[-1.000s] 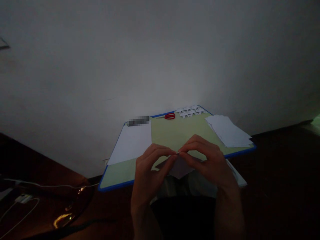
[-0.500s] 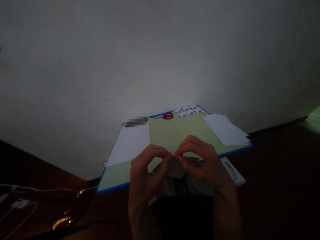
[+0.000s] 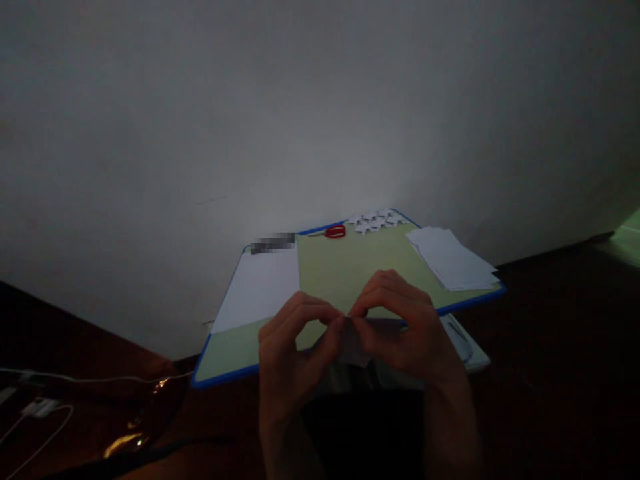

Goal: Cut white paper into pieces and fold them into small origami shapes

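A small folded piece of paper (image 3: 356, 350) is pinched between both hands above the near edge of the table. My left hand (image 3: 297, 353) grips its top edge with thumb and index finger. Close beside, my right hand (image 3: 407, 327) pinches the same edge, the two sets of fingertips almost touching. The paper hangs down below the fingers, and parts of it are hidden behind the thumbs. Its exact folds are too dim to make out.
The blue-edged table (image 3: 340, 273) stands against a wall. On it are a white sheet (image 3: 260, 283), red-handled scissors (image 3: 335, 231), several folded paper pieces (image 3: 377, 220) and a stack of paper (image 3: 450, 259). A white cable (image 3: 110, 380) runs at lower left.
Both hands keep their pinch on the paper; the fingertips have dipped slightly, and the paper between them sits a little lower and is turned somewhat.
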A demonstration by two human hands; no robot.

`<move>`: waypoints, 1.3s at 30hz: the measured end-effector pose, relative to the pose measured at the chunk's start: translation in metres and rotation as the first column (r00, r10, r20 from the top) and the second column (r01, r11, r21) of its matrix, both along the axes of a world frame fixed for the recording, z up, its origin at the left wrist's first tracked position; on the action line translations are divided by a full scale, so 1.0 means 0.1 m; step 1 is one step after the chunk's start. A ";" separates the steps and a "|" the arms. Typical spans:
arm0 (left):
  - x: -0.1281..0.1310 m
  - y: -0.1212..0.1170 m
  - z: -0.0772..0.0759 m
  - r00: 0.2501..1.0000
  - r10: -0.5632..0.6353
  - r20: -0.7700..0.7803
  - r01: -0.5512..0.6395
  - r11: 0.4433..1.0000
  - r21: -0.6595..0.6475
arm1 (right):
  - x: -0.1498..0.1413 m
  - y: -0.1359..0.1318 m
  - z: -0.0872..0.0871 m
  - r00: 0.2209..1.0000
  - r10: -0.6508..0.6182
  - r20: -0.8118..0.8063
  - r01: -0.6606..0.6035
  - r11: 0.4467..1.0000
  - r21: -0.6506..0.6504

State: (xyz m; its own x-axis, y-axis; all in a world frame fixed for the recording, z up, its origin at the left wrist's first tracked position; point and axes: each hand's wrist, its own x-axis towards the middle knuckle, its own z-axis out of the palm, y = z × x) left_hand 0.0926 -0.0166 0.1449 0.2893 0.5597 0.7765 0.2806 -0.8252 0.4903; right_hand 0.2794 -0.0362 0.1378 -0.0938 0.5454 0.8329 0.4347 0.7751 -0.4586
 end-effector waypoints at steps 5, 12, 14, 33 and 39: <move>-0.03 0.00 -0.04 0.995 -0.035 0.091 0.037 0.999 -0.018 | 0.13 -0.02 -0.04 1.000 0.021 -0.010 -0.022 0.999 -0.037; -0.15 0.01 0.02 0.967 -0.020 0.253 0.005 0.998 0.057 | 0.28 -0.05 -0.08 0.999 0.032 -0.034 -0.034 0.997 -0.063; -0.20 0.00 0.03 0.954 0.052 0.295 -0.074 0.995 0.062 | 0.33 -0.05 -0.10 0.999 0.022 -0.038 -0.025 0.998 -0.063; -0.16 0.25 -0.17 0.818 0.348 0.459 -0.287 0.937 -0.198 | 0.06 0.19 -0.22 0.973 0.001 -0.229 -0.054 0.973 -0.222; -0.03 0.32 -0.22 0.904 0.209 0.373 -0.116 0.959 -0.257 | 0.00 0.24 -0.21 0.912 -0.198 -0.359 0.167 0.979 -0.114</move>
